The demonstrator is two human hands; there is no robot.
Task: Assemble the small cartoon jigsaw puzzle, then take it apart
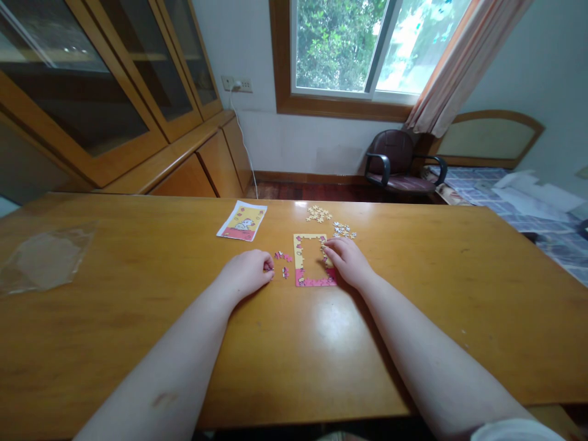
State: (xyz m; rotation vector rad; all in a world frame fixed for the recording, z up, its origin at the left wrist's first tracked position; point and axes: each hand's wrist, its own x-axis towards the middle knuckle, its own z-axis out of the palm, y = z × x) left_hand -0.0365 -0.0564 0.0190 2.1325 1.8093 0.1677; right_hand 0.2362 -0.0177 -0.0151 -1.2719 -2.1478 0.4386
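A jigsaw puzzle [298,260] lies on the table, its border joined in yellow and pink around a hollow middle where bare wood shows. My right hand [350,262] rests over its right side, fingertips drawn together at the inner edge of the border; what they pinch is too small to make out. Left of the puzzle, my left hand [248,272] is curled with thumb and fingertips closed on a small puzzle piece [270,269]. Beside it lie loose pink pieces [283,256] and another small piece [285,272].
Yellow loose pieces [318,214] and pale ones [343,230] lie behind the puzzle. A picture sheet [242,221] with a white animal is at the back left. A clear plastic bag [43,257] lies far left on the wooden table [285,355]. Beyond stands an armchair [397,159].
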